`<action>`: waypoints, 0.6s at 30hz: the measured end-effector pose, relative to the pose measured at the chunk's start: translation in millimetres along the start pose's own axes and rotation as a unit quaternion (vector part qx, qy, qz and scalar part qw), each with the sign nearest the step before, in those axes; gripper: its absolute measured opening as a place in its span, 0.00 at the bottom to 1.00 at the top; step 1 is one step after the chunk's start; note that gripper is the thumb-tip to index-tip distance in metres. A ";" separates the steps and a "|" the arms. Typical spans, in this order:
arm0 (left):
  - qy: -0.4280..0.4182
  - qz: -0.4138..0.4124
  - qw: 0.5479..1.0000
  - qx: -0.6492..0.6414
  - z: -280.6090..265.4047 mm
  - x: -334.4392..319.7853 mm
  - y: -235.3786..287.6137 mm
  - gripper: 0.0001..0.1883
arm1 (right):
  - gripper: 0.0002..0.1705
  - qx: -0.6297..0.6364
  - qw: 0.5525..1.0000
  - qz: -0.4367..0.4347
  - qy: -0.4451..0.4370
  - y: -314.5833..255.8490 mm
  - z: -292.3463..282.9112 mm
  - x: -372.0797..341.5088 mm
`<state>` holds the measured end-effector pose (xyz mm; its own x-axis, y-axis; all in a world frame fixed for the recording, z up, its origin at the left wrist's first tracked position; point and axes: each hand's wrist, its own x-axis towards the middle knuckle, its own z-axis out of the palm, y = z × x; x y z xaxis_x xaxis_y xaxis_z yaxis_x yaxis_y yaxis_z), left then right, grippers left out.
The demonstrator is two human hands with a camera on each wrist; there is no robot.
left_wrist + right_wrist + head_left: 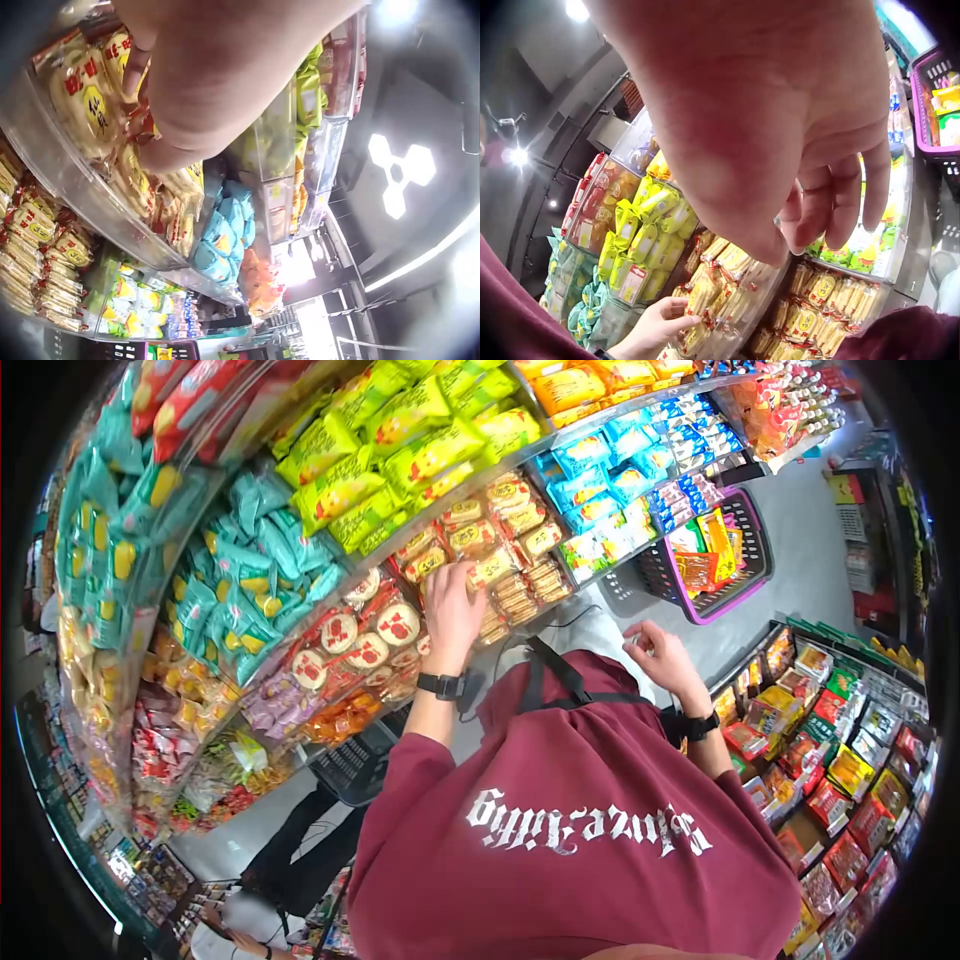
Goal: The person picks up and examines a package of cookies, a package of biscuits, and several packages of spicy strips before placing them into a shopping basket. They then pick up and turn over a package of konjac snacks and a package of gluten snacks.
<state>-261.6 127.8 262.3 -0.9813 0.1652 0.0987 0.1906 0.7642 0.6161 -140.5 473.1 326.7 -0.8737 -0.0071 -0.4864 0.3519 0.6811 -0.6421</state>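
My left hand (455, 610) reaches into a bin of clear-wrapped rice crackers with yellow oval labels. In the right wrist view, the thumb and fingers of the left hand (658, 324) pinch the end of a rice cracker packet (703, 294). More rice cracker packets (88, 105) lie around the thumb and fingertip in the left wrist view. My right hand (665, 658) hangs in front of the body, holding nothing, its fingers loosely bent. Below the bin, a lower row holds further stacked rice cracker packets (817, 304).
Clear-walled bins hold lime-green bags (430, 455), teal bags (235, 565) and blue packets (590, 470). A purple-rimmed basket (755, 585) with snacks stands on the floor at the right. Another snack rack (830, 750) stands beside me. Another person's dark-clothed legs (300, 850) show at lower left.
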 end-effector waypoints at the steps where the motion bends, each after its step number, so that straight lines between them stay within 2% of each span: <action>1: 0.004 -0.004 1.000 -0.009 -6.9 -3.3 1.9 0.22 | 0.14 -0.008 1.000 -0.005 0.009 1.6 5.9 -11.8; 4: -0.010 -0.043 0.997 -0.071 -21.9 -21.2 3.4 0.22 | 0.14 -0.021 0.999 0.023 0.026 -3.1 18.2 -42.1; 5: -0.006 -0.042 0.996 -0.081 -22.2 -28.5 2.0 0.23 | 0.13 -0.020 0.998 0.046 0.023 -4.9 21.6 -48.9; 8: -0.016 -0.037 0.991 -0.125 -29.3 -51.6 10.1 0.21 | 0.13 0.021 0.999 0.040 0.013 -8.6 33.1 -62.1; 11: -0.039 -0.027 0.983 -0.176 -28.4 -75.5 25.2 0.17 | 0.13 0.031 0.999 -0.002 -0.011 -3.3 37.5 -70.4; 14: -0.104 -0.039 0.964 -0.240 -19.8 -99.9 46.5 0.16 | 0.15 0.063 0.996 -0.056 0.006 8.5 33.9 -81.4; 18: -0.161 -0.071 0.955 -0.239 -7.5 -126.8 111.1 0.13 | 0.18 0.109 0.987 -0.116 0.035 18.1 10.5 -114.8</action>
<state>-116.2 187.1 324.1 -0.9228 0.3230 -0.2100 -0.0526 0.4344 0.8992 -30.2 478.5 364.7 -0.9577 -0.0884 -0.2740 0.1968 0.4935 -0.8472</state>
